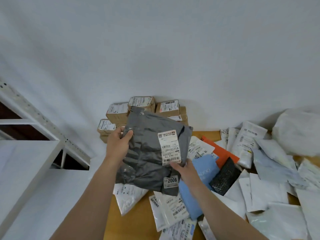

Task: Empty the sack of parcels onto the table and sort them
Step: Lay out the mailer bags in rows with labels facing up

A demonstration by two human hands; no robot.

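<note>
I hold a large grey plastic mailer (147, 144) up over the wooden table (135, 219), its white shipping label facing me. My left hand (119, 142) grips its upper left edge, thumb on the front. My right hand (185, 170) clasps its lower right edge just below the label. A second white tag marked 2008 sits at the mailer's lower corner. Under and to the right of it lies a heap of parcels: white mailers (270, 196), a blue one (199, 184), an orange one (223, 151) and a black bubble pouch (225, 177). The white sack (297, 130) lies at the far right.
Several brown cardboard boxes (117, 113) with labels are stacked against the white wall at the table's back, behind the grey mailer. A white metal shelving frame (34, 122) stands at the left, close to the table's left edge.
</note>
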